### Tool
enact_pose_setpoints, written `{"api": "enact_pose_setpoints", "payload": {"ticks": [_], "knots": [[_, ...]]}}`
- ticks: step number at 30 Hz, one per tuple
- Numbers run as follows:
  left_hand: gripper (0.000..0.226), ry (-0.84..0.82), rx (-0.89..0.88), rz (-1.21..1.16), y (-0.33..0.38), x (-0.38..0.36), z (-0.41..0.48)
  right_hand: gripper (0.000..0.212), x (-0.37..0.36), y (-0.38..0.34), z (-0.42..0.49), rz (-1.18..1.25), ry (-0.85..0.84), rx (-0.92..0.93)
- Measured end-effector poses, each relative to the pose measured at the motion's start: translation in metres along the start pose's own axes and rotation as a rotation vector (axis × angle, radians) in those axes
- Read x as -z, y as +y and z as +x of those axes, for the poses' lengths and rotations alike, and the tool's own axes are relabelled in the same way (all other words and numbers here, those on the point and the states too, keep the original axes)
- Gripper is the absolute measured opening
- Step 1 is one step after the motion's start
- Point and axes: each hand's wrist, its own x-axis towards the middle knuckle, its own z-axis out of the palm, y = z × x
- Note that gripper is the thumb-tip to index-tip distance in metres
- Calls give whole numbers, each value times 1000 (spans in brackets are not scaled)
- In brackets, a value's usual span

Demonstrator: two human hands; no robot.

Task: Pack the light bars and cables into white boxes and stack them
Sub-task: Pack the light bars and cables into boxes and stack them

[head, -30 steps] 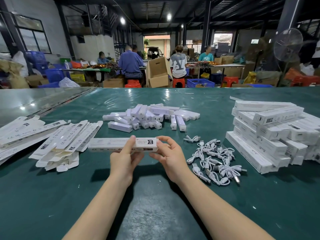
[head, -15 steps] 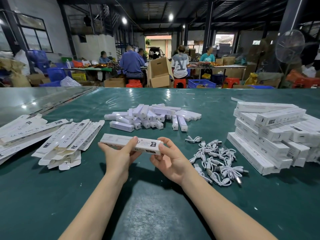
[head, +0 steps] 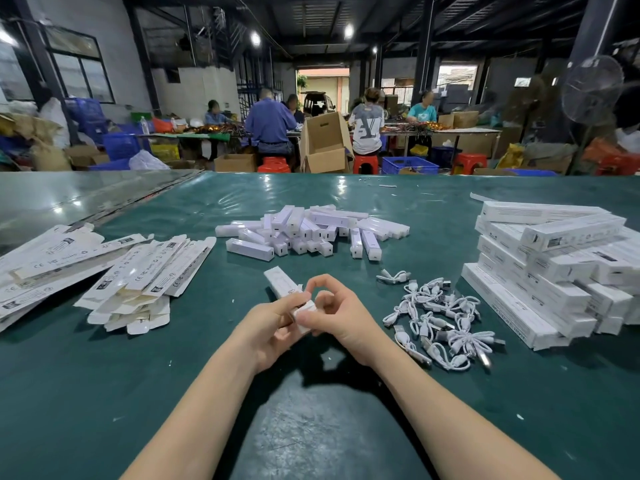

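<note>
Box [head: 280, 282] is held end-on over the near middle of the surface [head: 311, 427]. Left hand [head: 273, 323] is wrapped round its body, right hand [head: 339, 313] pinches the near end flap. Brace the body, tuck the flap square and fully in, then move it to the stack [head: 540, 271] on the right.

The hall is dim overhead. Small ceiling lamps [head: 255, 38] at 12 o'clock, a daylit doorway [head: 320, 86] below them and a pale window [head: 78, 69] at 10 o'clock give the light. The lamps leave bright glare spots on the glossy green table cover [head: 207, 341] near its far edge. Soft dark shadows lie under both forearms [head: 194, 410] at 6 o'clock. The fan [head: 592, 90] at 2 o'clock and the seated workers [head: 270, 123] are blurred. Wide-angle distortion bows the table's far edge and tilts the pillars [head: 424, 46].
</note>
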Motion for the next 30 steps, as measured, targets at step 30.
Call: {"api": "enact_pose_setpoints", "payload": {"ticks": [30], "knots": [[8, -97, -22, 485, 8, 16, -6, 46, 0, 3, -3, -539, -49, 131]]}}
